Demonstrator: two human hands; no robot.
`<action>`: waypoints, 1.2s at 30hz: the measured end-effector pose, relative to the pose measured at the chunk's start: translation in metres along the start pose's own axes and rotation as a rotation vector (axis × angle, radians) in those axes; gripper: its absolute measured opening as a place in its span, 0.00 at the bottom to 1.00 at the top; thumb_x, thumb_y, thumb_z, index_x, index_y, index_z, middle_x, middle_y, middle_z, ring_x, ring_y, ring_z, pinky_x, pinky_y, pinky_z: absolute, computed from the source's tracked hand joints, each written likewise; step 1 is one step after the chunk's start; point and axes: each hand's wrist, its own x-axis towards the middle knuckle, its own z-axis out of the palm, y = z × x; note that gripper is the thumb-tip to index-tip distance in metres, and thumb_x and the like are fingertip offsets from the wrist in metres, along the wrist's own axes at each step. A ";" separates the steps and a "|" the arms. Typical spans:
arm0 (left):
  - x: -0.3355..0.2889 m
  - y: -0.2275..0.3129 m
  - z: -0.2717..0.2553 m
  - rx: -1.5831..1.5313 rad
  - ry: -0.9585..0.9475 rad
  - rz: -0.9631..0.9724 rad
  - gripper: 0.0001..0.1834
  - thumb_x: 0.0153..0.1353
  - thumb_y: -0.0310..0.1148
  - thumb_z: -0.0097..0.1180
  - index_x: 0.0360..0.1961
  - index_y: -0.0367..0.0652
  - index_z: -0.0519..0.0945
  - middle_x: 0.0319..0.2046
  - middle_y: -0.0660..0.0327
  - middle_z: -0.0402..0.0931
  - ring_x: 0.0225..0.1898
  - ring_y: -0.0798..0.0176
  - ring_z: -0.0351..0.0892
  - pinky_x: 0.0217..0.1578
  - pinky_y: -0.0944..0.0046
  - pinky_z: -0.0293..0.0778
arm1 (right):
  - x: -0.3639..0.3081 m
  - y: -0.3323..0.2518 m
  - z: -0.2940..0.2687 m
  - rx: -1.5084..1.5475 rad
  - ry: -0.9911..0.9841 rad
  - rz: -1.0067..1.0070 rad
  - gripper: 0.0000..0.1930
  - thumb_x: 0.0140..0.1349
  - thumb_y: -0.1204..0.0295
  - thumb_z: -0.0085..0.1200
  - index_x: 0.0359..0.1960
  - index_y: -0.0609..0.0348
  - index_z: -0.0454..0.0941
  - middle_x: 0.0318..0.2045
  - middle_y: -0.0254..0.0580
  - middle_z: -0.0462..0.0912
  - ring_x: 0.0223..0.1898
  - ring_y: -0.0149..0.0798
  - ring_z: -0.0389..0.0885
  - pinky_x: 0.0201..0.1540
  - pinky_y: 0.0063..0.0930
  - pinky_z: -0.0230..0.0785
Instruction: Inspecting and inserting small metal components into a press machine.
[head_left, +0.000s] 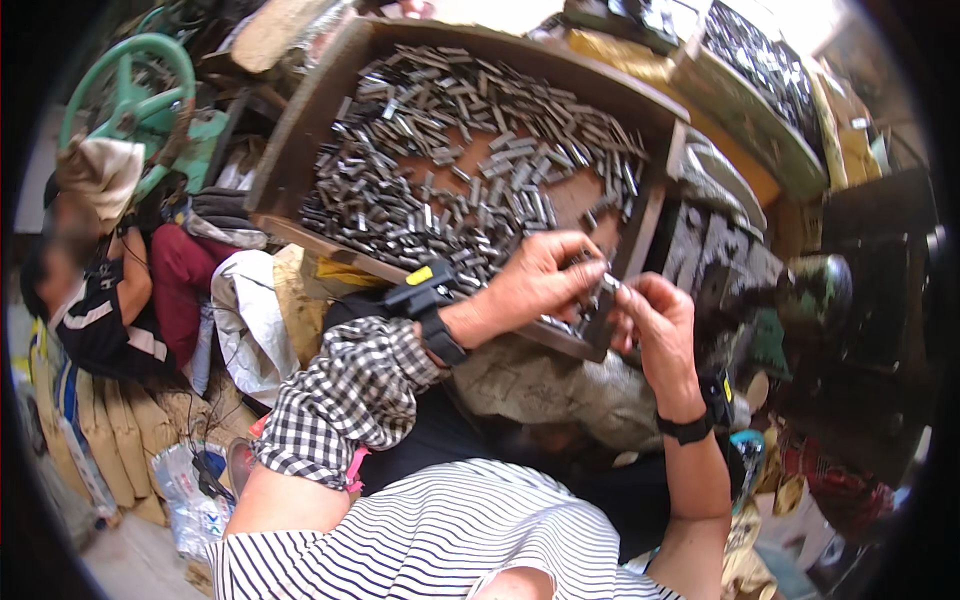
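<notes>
Over the near right corner of a wooden tray, my left hand and my right hand meet fingertip to fingertip. A small shiny metal cylinder is pinched between them, partly covered by the fingers. Both hands are closed, thumbs against fingers. In the tray lies a wide, loose spread of short metal cylinders, densest along the left and far sides. Brown tray bottom shows through near the middle and right. A checked sleeve covers my left forearm; both wrists carry dark straps.
Right of the tray stands a dark, greasy machine with a rounded green-grey part. Another bin of metal pieces sits at the far right. A green handwheel is at far left, above a co-worker in dark clothes. Sacking hangs below the tray.
</notes>
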 end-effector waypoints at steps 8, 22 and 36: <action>0.008 -0.003 0.003 -0.249 0.044 -0.223 0.14 0.67 0.42 0.54 0.31 0.43 0.78 0.21 0.74 0.70 0.23 0.82 0.65 0.22 0.79 0.61 | -0.020 0.000 0.028 -0.028 -0.079 0.024 0.08 0.63 0.71 0.58 0.33 0.64 0.78 0.21 0.35 0.80 0.15 0.23 0.76 0.15 0.13 0.64; -0.002 0.009 0.001 -0.234 -0.053 -0.311 0.10 0.67 0.38 0.54 0.38 0.41 0.75 0.24 0.66 0.75 0.19 0.75 0.74 0.16 0.77 0.68 | -0.009 -0.003 0.013 0.035 0.029 -0.041 0.10 0.63 0.70 0.57 0.32 0.66 0.78 0.19 0.35 0.78 0.13 0.22 0.72 0.14 0.15 0.63; -0.028 0.013 -0.005 -0.108 -0.007 -0.225 0.11 0.64 0.30 0.56 0.45 0.35 0.75 0.32 0.59 0.80 0.27 0.71 0.80 0.24 0.74 0.75 | -0.088 -0.026 -0.007 -0.544 0.279 -0.551 0.14 0.57 0.73 0.63 0.42 0.67 0.75 0.28 0.43 0.80 0.27 0.27 0.79 0.29 0.24 0.71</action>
